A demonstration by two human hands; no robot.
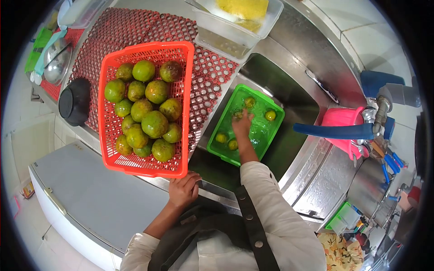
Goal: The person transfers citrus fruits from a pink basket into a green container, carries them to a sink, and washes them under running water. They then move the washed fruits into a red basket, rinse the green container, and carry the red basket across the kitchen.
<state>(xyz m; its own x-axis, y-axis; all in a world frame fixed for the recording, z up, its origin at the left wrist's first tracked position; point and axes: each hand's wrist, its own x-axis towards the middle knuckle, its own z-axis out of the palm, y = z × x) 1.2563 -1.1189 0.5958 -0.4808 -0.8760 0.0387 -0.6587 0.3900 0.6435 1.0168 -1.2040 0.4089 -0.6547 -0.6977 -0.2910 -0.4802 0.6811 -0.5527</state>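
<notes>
This is a kitchen, with a steel sink (296, 97) and utensil basket (335, 118).

Bskt (189, 108) & tub (273, 132): glossy plstc; sink (294, 101): smooth, shiny mtl.

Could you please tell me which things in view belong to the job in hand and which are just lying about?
Seemingly part of the job:
red basket of green fruits, beside the left hand
green tub in the sink, holding more fruits, with the right hand in it

Apparently just lying about:
black bowl
metal bowl
clear container
pink container
</notes>
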